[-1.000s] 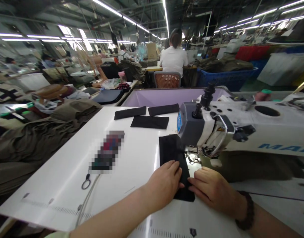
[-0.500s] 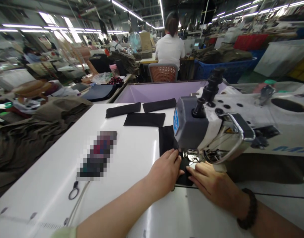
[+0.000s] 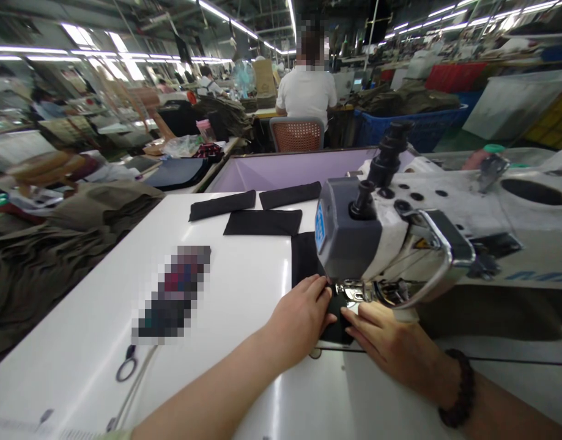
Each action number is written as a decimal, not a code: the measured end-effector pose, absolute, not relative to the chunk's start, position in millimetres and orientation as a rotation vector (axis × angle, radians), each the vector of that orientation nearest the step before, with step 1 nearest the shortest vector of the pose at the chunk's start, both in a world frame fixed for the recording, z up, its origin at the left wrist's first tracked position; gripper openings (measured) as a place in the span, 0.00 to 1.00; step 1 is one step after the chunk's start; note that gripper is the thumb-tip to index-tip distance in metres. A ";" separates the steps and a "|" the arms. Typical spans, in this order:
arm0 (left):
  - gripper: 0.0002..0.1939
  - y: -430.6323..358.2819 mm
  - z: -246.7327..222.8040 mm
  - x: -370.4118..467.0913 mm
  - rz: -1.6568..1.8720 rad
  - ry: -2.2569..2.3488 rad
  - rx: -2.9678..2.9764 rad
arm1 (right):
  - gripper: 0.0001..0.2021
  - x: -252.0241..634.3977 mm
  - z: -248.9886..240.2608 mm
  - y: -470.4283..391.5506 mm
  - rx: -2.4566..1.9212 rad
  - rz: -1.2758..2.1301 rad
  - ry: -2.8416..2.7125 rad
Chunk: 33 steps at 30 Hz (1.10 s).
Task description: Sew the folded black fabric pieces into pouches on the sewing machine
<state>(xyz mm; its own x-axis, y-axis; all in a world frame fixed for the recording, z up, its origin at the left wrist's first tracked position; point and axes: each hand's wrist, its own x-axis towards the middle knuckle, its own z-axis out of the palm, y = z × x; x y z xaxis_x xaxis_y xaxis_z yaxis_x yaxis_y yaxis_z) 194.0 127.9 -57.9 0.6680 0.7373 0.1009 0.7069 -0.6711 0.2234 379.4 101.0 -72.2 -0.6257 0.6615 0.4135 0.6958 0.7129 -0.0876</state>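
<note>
A black fabric piece (image 3: 339, 327) lies under the presser foot (image 3: 354, 292) of a sewing machine (image 3: 354, 226). Its far part (image 3: 304, 253) stretches away to the left of the machine head. My left hand (image 3: 301, 315) rests flat on this fabric, its thumb apart from the fingers, just left of the foot. On the right, my right hand (image 3: 391, 336) presses the fabric's near right edge with outstretched fingertips, close in front of the foot. The needle itself cannot be made out.
Several black fabric strips (image 3: 262, 222) lie on the white table (image 3: 235, 293). A blurred-out object (image 3: 175, 293) with a ring and cable is at left. Brown garments (image 3: 46, 269) are heaped beside the table. A person (image 3: 306, 91) sits ahead, near a blue basket (image 3: 409, 128).
The whole view has shifted slightly, so most things appear a little further left. Both hands stay on the fabric beside the presser foot, with little visible movement.
</note>
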 end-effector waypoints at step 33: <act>0.04 128.9 -60.8 187.8 0.232 0.855 2.858 | 0.13 384.7 -76.0 101.5 -0.981 -0.011 -2.529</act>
<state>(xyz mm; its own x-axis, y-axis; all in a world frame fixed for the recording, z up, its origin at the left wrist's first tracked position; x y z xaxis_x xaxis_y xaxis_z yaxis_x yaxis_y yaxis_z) 187.8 128.9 -60.8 0.8255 0.5545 0.1051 0.5315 -0.8264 0.1860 384.7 101.5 -76.0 -0.6596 0.6420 0.3908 0.6454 0.7503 -0.1433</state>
